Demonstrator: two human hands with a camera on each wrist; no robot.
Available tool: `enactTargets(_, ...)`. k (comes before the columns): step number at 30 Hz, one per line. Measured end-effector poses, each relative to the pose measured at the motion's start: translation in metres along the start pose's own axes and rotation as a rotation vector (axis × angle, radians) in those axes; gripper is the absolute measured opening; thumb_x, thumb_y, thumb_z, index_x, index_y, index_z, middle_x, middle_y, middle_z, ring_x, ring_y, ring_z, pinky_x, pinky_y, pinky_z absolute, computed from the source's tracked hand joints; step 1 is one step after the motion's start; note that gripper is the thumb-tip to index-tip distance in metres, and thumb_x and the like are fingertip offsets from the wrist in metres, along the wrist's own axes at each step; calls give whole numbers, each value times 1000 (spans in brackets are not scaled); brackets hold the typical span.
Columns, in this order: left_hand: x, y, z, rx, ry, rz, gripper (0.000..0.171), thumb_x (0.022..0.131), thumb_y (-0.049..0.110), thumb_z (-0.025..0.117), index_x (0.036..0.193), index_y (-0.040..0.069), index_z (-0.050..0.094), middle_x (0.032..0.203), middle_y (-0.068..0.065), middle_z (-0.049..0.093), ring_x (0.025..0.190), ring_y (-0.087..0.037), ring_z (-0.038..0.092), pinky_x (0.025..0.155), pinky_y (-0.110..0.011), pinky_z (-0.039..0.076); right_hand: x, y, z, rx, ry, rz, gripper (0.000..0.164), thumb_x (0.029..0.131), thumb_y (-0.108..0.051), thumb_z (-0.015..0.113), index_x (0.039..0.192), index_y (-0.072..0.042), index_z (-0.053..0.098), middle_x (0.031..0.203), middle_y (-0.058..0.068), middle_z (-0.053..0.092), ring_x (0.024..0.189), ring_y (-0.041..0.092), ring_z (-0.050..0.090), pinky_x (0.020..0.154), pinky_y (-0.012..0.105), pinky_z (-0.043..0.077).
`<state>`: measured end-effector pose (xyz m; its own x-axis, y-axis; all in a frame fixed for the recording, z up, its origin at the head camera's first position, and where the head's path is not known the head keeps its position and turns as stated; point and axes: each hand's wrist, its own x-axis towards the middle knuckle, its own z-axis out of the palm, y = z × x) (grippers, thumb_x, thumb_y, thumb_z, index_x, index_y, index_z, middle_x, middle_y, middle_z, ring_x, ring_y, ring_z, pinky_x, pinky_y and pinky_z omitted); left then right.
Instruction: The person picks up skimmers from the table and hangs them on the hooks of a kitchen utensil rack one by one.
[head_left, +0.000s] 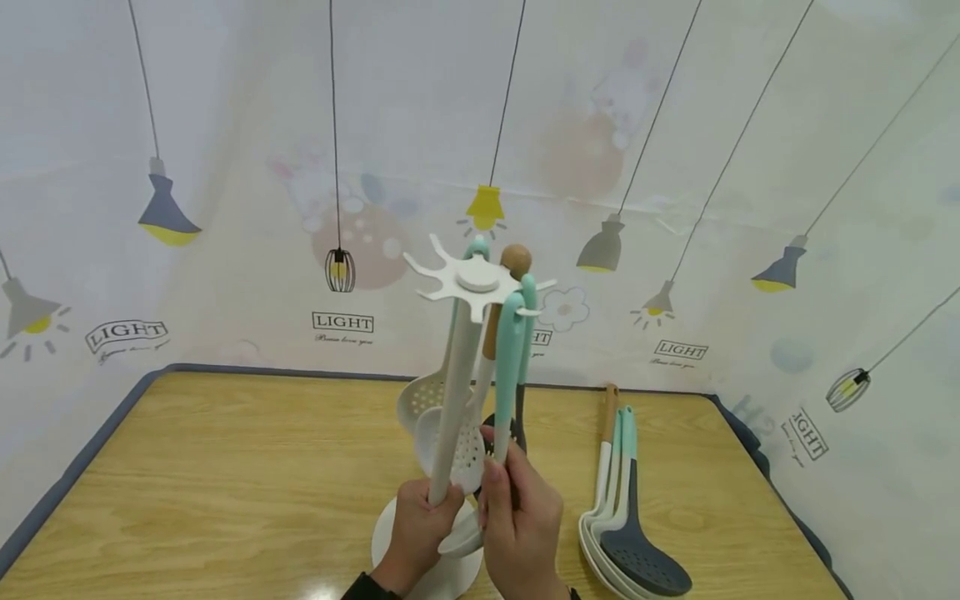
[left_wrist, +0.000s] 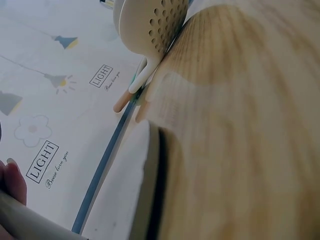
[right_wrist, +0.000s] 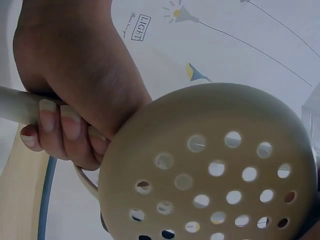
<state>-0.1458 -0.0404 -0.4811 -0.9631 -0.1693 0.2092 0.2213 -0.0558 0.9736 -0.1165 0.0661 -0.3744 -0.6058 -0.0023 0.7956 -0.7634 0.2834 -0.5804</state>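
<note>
A white utensil stand (head_left: 459,375) has a pole topped by a ring of curved hooks. My left hand (head_left: 423,521) grips the pole low down, fingers curled round it, also visible in the right wrist view. My right hand (head_left: 525,521) holds a mint-handled skimmer (head_left: 507,367) by its lower handle, its top at a hook. Its perforated white head (right_wrist: 240,112) fills much of the right wrist view. Other utensils hang behind the pole: a pale skimmer (head_left: 420,400), a wooden-handled skimmer (head_left: 491,333), and a mint-and-dark utensil (head_left: 528,333), partly hidden. The white base (head_left: 384,529) lies below.
On the wooden table (head_left: 247,467), a nested group of utensils lies to the right: white ladle-like pieces (head_left: 592,542) and a dark slotted skimmer (head_left: 645,554), handles pointing away. A wall covering (head_left: 247,125) printed with lamps rises behind the table's dark edge.
</note>
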Motion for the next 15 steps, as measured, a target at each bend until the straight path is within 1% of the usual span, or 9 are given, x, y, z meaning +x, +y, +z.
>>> enactTargets(3,0,-2,-1,12,-12,19,36,79,-7,65,50,-5,44,49,15,38,44,8,33,44,-13,24,-1,-1,-1,-17,-8,-3,37,93,20,50,124,4,63,57,4,49,45,1,46,44,11,40)
enactTargets(6,0,-1,-3,1,-32,8,32,79,-8,64,51,-6,48,49,16,40,45,7,36,45,-13,26,-2,-1,-3,-30,-28,-19,39,92,20,52,126,4,61,59,4,51,47,1,48,47,11,42)
enactTargets(9,2,-2,-5,-27,-79,-12,28,80,-8,63,55,-8,50,49,16,41,44,6,38,44,-13,27,-3,0,-3,-41,-48,-35,40,91,19,53,127,2,60,59,3,51,48,2,49,49,11,43)
enactTargets(12,4,-3,-10,-61,-175,-50,27,82,-8,60,59,-11,47,47,15,41,41,5,37,42,-13,28,-3,0,-5,-45,-56,-40,39,91,19,53,126,2,61,59,3,51,48,2,49,49,11,42)
enactTargets(15,9,-4,-16,-104,-327,-119,28,85,-5,58,64,-16,43,46,13,41,40,3,37,42,-15,30,-3,-1,-8,-48,-57,-36,38,91,19,53,125,4,60,59,3,51,48,2,48,49,11,42)
